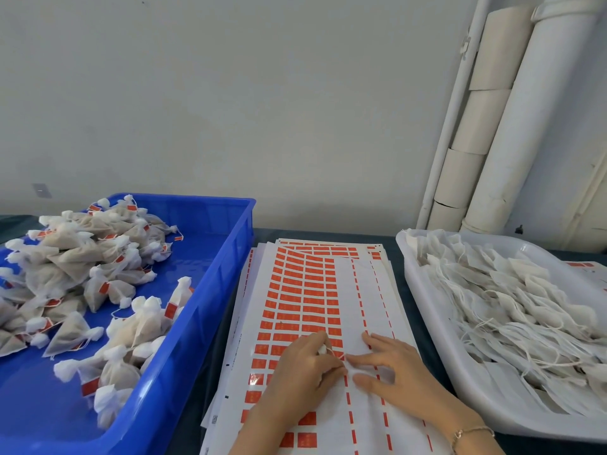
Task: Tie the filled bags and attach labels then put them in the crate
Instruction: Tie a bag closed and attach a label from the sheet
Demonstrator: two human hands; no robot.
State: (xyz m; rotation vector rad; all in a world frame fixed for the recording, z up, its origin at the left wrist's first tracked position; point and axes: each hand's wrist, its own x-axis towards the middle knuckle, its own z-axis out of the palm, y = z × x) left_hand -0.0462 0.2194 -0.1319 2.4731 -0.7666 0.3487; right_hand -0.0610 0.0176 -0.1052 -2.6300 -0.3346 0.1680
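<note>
Lower centre of frame: left hand (pixel 302 372) is curled round a small bag (pixel 323 349), with only a white tuft showing between thumb and fingers, so the bag's state of tying cannot be told. A thin cord (pixel 341 356) runs from it toward the right hand (pixel 394 376), which lies with fingers spread and nearly straight on the label sheet (pixel 305 290), forefinger tip at the cord; whether a label is already lifted, cannot tell. The sheet is the top one of a loose stack running up the middle of the frame, between the blue crate (pixel 226 264) at left and the white tray (pixel 423 310) at right. The crate holds a heap of finished bags (pixel 75 257) with red tags; the tray holds flat unfinished bags (pixel 509 307) with trailing cords. Risks, as judged: the labels are small and close-set, so a fingertip could peel two together or tear one. The stacked sheets look free to slide if the pressing hand eases off. A label folded crooked over so thin a cord may stick to itself or to a finger. The bag is hidden in the fist, and too tight a squeeze could burst the mesh or loosen the neck. The tray's cords look tangled; pulling one could drag several out.
</note>
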